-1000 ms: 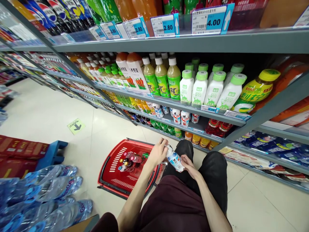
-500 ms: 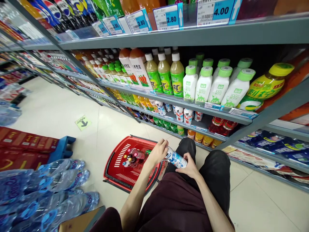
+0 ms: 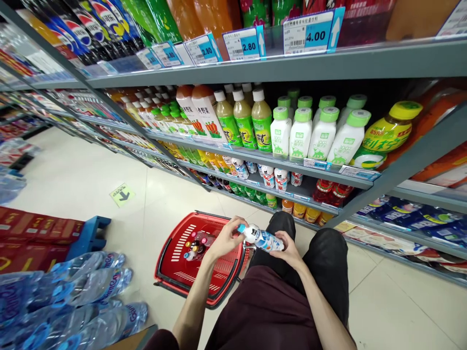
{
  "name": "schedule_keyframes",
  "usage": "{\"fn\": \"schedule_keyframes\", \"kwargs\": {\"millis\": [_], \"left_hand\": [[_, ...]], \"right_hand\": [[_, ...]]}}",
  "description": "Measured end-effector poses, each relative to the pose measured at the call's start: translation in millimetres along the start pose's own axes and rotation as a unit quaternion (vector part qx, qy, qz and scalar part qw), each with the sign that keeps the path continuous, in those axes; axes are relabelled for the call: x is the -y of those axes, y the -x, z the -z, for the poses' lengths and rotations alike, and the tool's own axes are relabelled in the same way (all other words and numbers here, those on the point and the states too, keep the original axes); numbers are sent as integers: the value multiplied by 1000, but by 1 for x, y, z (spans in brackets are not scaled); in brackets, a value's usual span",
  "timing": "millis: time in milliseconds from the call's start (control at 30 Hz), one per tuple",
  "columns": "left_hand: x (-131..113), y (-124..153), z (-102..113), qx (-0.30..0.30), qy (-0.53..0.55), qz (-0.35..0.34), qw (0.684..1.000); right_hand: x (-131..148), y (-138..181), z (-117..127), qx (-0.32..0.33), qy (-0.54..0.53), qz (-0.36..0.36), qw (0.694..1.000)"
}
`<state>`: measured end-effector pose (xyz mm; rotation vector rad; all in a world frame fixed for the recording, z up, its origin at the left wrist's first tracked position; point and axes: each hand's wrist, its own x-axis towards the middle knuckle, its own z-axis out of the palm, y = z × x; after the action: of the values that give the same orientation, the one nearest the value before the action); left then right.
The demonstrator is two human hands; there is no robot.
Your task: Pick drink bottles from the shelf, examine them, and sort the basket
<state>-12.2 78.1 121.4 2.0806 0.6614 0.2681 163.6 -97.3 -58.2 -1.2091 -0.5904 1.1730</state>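
I hold a small white bottle (image 3: 260,237) with a blue cap and blue-red label sideways over my knees. My right hand (image 3: 290,250) grips its base end. My left hand (image 3: 226,236) pinches the cap end with fingertips. Just left of my hands, a red shopping basket (image 3: 171,272) stands on the floor with several small bottles (image 3: 196,243) inside.
Grey store shelves (image 3: 255,65) full of drinks run from upper left to right, with green-capped white bottles (image 3: 314,133) at chest height. Shrink-wrapped water packs (image 3: 65,301) and red cartons (image 3: 32,233) on a blue pallet lie at left. A floor arrow sticker (image 3: 122,195) marks the tiled aisle.
The bottle has turned level, and my left hand has slid from around its top to a fingertip hold on the cap. My view has shifted slightly.
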Motion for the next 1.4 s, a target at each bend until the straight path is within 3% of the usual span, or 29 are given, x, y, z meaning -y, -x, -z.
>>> {"fn": "schedule_keyframes", "kwargs": {"millis": [133, 267, 367, 500, 600, 867, 1067, 1267, 1400], "left_hand": [[-2, 3, 8, 9, 38, 23, 999], [-9, 2, 8, 63, 75, 42, 994], [-17, -7, 0, 84, 20, 43, 995], [-26, -27, -16, 40, -92, 15, 995], [-31, -39, -21, 13, -124, -9, 992], [-37, -41, -14, 45, -154, -51, 986], [-33, -60, 19, 28, -285, -122, 950], [-14, -116, 70, -71, -392, -161, 903], [2, -154, 87, -135, -413, -194, 880]], "right_hand": [[0, 0, -2, -4, -59, -24, 998], [-1, -2, -5, -39, -112, -65, 991], [-4, -4, -5, -9, -112, -124, 986], [-5, -4, -4, 40, -88, -191, 977], [-4, -5, -3, 47, -94, -194, 975], [-4, -13, -5, -31, -140, -132, 981], [-4, -12, -3, -77, -74, -110, 988], [-3, -11, -4, -80, -67, -106, 989], [-3, -12, -7, -83, -63, -108, 989]]}}
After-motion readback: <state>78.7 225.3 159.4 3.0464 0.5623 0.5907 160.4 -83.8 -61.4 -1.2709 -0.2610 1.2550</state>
